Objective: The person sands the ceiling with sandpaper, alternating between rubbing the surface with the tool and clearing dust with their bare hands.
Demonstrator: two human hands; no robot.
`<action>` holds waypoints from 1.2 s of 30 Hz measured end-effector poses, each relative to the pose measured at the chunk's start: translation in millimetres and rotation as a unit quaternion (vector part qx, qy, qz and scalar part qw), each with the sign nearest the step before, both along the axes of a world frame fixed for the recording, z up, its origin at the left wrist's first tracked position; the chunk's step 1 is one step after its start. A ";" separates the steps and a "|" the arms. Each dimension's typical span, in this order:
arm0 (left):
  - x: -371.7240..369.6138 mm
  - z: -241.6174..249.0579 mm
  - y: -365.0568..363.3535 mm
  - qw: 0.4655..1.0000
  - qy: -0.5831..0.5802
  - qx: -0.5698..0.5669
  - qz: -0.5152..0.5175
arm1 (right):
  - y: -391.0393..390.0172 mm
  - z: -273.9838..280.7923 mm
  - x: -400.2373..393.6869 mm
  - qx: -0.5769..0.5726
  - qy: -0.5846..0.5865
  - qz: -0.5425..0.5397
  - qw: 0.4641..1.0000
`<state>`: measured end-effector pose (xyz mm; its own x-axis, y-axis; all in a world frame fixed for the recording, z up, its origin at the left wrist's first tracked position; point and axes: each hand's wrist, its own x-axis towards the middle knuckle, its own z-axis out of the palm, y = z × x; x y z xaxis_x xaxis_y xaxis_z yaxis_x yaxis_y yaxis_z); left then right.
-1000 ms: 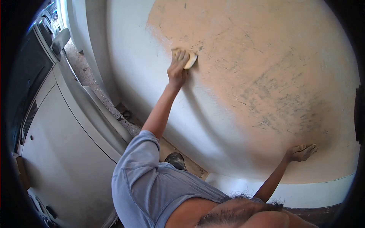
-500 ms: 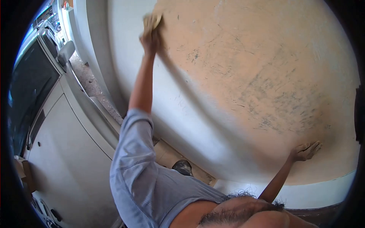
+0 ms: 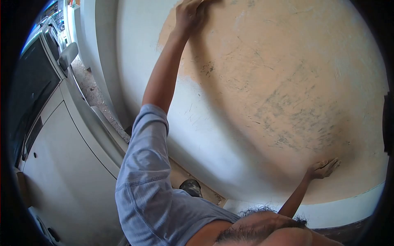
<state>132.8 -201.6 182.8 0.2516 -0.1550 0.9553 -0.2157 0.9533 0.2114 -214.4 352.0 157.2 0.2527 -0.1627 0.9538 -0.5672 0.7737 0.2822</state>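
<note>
My left hand (image 3: pixel 189 14) is raised to the top edge of the head view, against the wall's tan patch (image 3: pixel 246 69). Its fingers are bent and partly cut off by the frame. What it grips barely shows now; half a second ago a thin yellowish pad was in it. The patch has dark scratches and smudges. Lower right, my right hand (image 3: pixel 324 168) lies against the patch's lower part, dusty, fingers stretched out, holding nothing I can see.
White wall (image 3: pixel 197 135) surrounds the tan patch. A light-coloured vehicle (image 3: pixel 69 164) with a side mirror (image 3: pixel 68 55) stands close on the left. My dark shoe (image 3: pixel 191 187) is on the floor near the wall's base. A grey pillar edge (image 3: pixel 107 61) rises beyond.
My left hand has swept up and to the right over the patch, taking the pad mostly out of view. The right hand stays at the wall, and the view has shifted slightly.
</note>
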 end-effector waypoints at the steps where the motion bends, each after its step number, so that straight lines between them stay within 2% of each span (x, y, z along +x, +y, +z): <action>1: -5.8 -14.8 1.5 0.998 -0.004 0.060 -0.017 | 0.3 0.6 -0.2 0.007 0.005 0.008 1.000; 3: -18.5 -76.7 10.2 1.000 0.008 -0.006 0.011 | 0.6 1.7 0.4 0.009 0.011 0.011 1.000; 6: -46.4 -198.6 65.6 0.998 0.002 0.065 -0.027 | 1.9 2.1 0.0 0.010 0.016 0.016 1.000; 7: -54.2 -216.9 81.0 0.995 -0.009 0.095 -0.035 | 2.2 1.2 -1.1 0.010 0.010 0.011 1.000; 8: -56.8 -201.2 83.1 0.995 -0.004 0.093 -0.035 | 2.5 1.5 -2.0 0.011 0.007 0.007 1.000; 10: -54.8 -136.1 83.3 0.998 0.032 0.036 -0.036 | 5.5 -0.8 -1.5 0.011 0.017 0.000 1.000; 13: -43.2 11.7 70.4 0.998 -0.004 -0.039 -0.049 | -1.3 2.0 -1.5 0.018 0.034 0.004 0.999; 15: -20.1 90.0 84.9 0.991 -0.028 -0.042 -0.124 | 3.5 3.5 -2.7 0.021 0.040 -0.002 0.999; 16: -27.8 90.5 80.5 0.990 -0.029 -0.043 -0.129 | 3.3 2.3 -3.6 0.020 0.034 0.004 0.999; 18: -48.8 77.3 74.9 0.995 0.047 -0.090 -0.001 | 5.4 1.2 -4.6 0.021 0.024 0.004 0.999; 19: -58.8 46.9 83.6 0.997 0.037 -0.055 -0.028 | 5.1 -0.1 -4.3 0.015 0.002 0.002 1.000; 22: -81.6 -100.0 119.4 0.998 -0.014 -0.010 -0.054 | 4.9 -2.2 -0.8 0.004 -0.018 0.004 1.000; 24: -96.7 -204.8 159.8 0.992 -0.015 0.071 -0.101 | 1.0 0.1 -1.0 0.003 -0.009 0.016 1.000; 25: -99.3 -230.0 183.4 0.983 -0.017 0.133 -0.125 | 1.1 -0.7 -0.7 0.000 -0.008 0.010 1.000; 27: -102.0 -205.5 186.5 0.989 0.038 0.101 -0.101 | 2.7 -0.7 -1.3 0.002 -0.004 0.001 1.000; 28: -103.2 -178.5 178.0 0.993 0.031 0.067 -0.092 | 6.4 -1.1 -4.3 0.012 -0.001 0.003 1.000; 30: -84.9 -74.8 142.1 0.997 0.002 -0.027 -0.078 | 4.9 0.1 -10.6 0.015 0.005 0.008 1.000; 31: -85.1 -25.1 119.5 0.997 0.008 -0.077 -0.021 | 7.8 -0.1 -12.1 0.020 0.010 0.013 1.000; 32: -82.1 22.4 106.2 0.997 0.004 -0.068 -0.022 | 10.2 -0.2 -13.3 0.028 0.013 0.018 0.999; 33: -58.7 70.6 113.5 0.986 -0.115 0.064 -0.101 | 9.6 0.3 -11.1 0.033 0.010 0.018 0.999; 34: -52.8 111.9 110.0 0.988 -0.109 0.044 -0.105 | 7.0 0.3 -6.2 0.023 0.006 0.013 1.000; 35: -55.8 134.7 106.0 0.988 -0.104 0.021 -0.111 | 4.8 -1.8 -3.2 0.010 0.001 0.005 1.000; 36: -66.1 124.5 106.6 0.987 -0.110 0.020 -0.116 | 3.9 -3.2 -5.3 0.009 -0.006 0.000 1.000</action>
<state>66.7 -95.0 307.3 -0.0085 -0.2217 0.9751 -0.0380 0.9745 0.2212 -219.6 356.0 153.9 0.2420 -0.1799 0.9534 -0.5710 0.7681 0.2899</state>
